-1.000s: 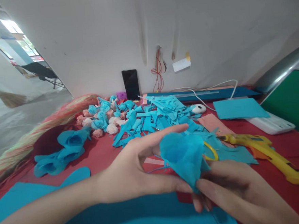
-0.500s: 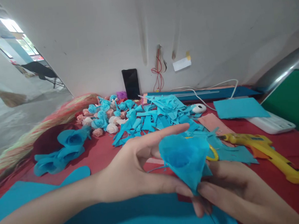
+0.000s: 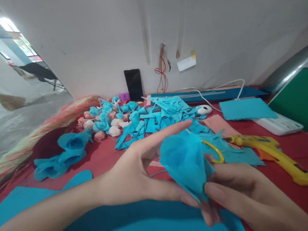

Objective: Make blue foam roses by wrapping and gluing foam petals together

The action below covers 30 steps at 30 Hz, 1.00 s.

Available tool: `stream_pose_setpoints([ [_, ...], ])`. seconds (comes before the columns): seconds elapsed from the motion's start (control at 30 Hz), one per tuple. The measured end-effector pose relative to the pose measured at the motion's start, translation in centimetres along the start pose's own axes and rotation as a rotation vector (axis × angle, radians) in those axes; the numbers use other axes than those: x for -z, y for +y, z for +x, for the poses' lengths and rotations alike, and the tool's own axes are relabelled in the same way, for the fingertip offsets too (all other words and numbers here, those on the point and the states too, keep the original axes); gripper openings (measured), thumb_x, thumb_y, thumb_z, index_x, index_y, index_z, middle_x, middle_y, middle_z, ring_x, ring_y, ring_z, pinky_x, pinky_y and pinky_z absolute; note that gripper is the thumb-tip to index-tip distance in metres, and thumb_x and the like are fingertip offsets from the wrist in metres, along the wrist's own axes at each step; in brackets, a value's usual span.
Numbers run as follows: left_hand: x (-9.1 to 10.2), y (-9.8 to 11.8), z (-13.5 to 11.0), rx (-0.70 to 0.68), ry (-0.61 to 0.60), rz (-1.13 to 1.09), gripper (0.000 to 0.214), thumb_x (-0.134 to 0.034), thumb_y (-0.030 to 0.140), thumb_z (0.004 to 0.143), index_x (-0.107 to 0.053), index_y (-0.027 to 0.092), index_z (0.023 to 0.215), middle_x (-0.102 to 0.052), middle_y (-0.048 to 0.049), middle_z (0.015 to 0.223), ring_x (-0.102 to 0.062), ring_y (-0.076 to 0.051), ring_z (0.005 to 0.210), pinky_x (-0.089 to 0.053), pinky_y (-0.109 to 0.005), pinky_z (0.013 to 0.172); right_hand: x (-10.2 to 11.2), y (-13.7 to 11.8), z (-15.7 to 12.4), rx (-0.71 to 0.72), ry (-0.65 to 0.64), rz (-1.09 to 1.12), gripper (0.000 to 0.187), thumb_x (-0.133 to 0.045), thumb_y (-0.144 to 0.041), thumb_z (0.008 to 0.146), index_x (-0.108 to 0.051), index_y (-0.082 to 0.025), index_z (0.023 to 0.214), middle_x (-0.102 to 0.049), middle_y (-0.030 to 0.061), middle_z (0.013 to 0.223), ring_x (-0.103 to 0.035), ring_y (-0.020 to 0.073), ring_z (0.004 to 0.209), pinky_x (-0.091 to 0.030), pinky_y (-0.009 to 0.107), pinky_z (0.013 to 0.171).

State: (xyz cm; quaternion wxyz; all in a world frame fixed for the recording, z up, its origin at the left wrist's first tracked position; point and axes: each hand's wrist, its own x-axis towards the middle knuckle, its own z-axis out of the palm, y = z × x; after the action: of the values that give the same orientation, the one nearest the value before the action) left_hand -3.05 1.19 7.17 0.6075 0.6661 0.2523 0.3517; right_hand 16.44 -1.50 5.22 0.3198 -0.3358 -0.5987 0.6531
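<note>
A blue felt flower (image 3: 185,162), rolled into a cone, is held between both hands above the red table (image 3: 104,157). My left hand (image 3: 137,173) pinches its base with the thumb while the forefinger stretches out behind it. My right hand (image 3: 241,194) grips the pointed base from the right with closed fingers. A blue felt sheet (image 3: 140,225) lies under my forearms.
Finished blue flowers (image 3: 64,155) lie at the left. Small blue, pink and white roses (image 3: 104,119) and blue felt scraps (image 3: 164,114) fill the middle. A yellow glue gun (image 3: 275,156) and yellow-handled scissors (image 3: 216,151) lie at the right. A phone (image 3: 134,84) leans on the wall.
The flower has turned a little in my fingers and shifted slightly left. Both hands stay in much the same place.
</note>
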Motion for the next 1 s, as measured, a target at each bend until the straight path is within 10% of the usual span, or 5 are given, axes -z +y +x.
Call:
stream_pose_setpoints([
  [0.27,0.7,0.8,0.3,-0.107,-0.062,0.214,0.081,-0.073,0.009,0.064,-0.035,0.040,0.129,-0.054,0.0048,0.125,-0.050,-0.017,0.117,-0.046,-0.022,0.093,-0.6,0.2,0.0,-0.170,0.045,0.273,0.024,-0.062,-0.038,0.076,-0.062,-0.020,0.059,-0.059,-0.0032,0.053,-0.047,0.0037,0.048,-0.037,0.008,0.049],
  [0.63,1.2,0.6,0.8,-0.479,-0.166,0.589,0.026,-0.073,0.018,0.067,-0.063,0.011,0.090,-0.054,-0.0110,0.118,-0.060,-0.017,0.099,-0.049,-0.022,0.091,0.1,0.4,1.3,-0.272,-0.174,0.136,0.027,-0.055,-0.044,0.067,-0.052,-0.019,0.056,-0.051,-0.0007,0.050,-0.039,0.0068,0.038,-0.031,0.016,0.036],
  [1.0,1.3,1.0,1.0,-0.554,-0.244,0.744,0.008,-0.063,0.018,0.077,-0.063,0.011,0.082,-0.061,-0.0104,0.110,-0.061,-0.013,0.097,-0.049,-0.017,0.090,-0.4,-0.3,1.5,-0.364,-0.156,-0.021,0.027,-0.046,-0.048,0.059,-0.049,-0.024,0.048,-0.048,0.0000,0.046,-0.036,0.0090,0.036,-0.028,0.020,0.035],
])
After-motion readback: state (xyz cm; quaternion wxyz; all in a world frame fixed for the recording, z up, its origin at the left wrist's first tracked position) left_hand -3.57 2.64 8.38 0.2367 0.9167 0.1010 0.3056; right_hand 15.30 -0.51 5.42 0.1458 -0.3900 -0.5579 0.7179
